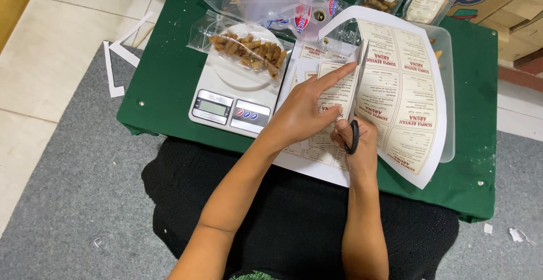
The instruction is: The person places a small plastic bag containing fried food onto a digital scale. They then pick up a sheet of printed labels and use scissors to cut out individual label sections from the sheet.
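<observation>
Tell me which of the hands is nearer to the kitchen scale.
The left. The left hand presses on the label sheet just right of the kitchen scale; the right hand works the scissors farther from it, beyond the left.

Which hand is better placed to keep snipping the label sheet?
Probably the right hand: it holds the scissors in the cut. The left hand lies flat on the label sheet.
</observation>
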